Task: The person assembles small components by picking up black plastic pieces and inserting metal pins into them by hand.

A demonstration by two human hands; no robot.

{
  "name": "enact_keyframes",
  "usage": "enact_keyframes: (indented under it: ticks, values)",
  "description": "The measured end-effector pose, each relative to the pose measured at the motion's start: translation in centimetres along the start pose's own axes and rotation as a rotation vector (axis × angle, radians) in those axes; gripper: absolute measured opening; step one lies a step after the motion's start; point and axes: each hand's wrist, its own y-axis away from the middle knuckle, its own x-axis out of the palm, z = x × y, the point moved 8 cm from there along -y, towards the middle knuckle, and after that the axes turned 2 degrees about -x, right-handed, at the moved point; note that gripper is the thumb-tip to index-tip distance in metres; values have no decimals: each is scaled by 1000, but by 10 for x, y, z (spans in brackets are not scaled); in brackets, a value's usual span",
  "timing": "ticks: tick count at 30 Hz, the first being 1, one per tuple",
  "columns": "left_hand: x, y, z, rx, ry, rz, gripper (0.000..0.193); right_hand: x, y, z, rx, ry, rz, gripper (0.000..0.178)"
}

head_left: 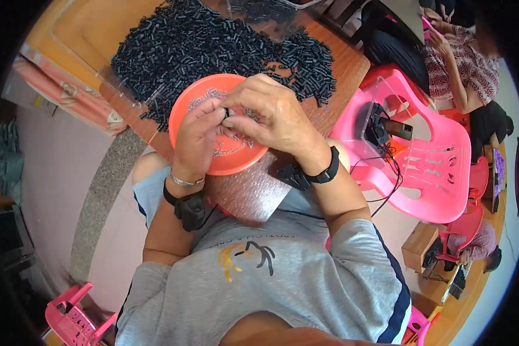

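Note:
Over an orange bowl (pixel 181 109) my two hands meet, fingertips close together. Between them is a small black cylindrical piece (pixel 226 113). My left hand (pixel 199 130) pinches it from the left. The thumb and forefinger of my right hand (pixel 274 115) close on it from the other side. Many small silvery metal parts (pixel 218 151) lie in the bowl, partly hidden under my hands. Behind the bowl a large heap of short black tubular pieces (pixel 173 49) spreads across the wooden table (pixel 346 60).
At my right stands a pink plastic chair (pixel 438 167) with a phone (pixel 397 128) and black cables on it. Beyond it sits a person in a patterned top (pixel 464 63). An orange-striped cloth (pixel 69 95) hangs at the left. Another pink chair (pixel 78 317) is at lower left.

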Motion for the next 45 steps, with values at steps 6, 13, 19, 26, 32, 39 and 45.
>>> enact_keyframes:
  ticks: [6,13,19,26,32,39,45]
  values:
    - [0,-3,-1,-8,-4,-54,18,-7,1,2,26,51,14,26]
    - [-24,6,-14,48,22,-105,17,-122,-20,68,-10,80,-313,32]
    - [-29,-2,-12,68,58,-91,17,-203,-24,154,-360,200,-405,67]
    - [-36,-8,-22,120,89,-114,15,-222,-26,194,-432,291,-428,65]
    - [-43,11,-31,124,105,-187,9,-248,-58,228,-640,409,-373,64]
    - [-39,15,-27,125,134,-210,13,-287,-106,292,-890,575,-448,62]
    - [-35,7,-24,141,206,-180,10,-321,-115,354,-1008,659,-622,61]
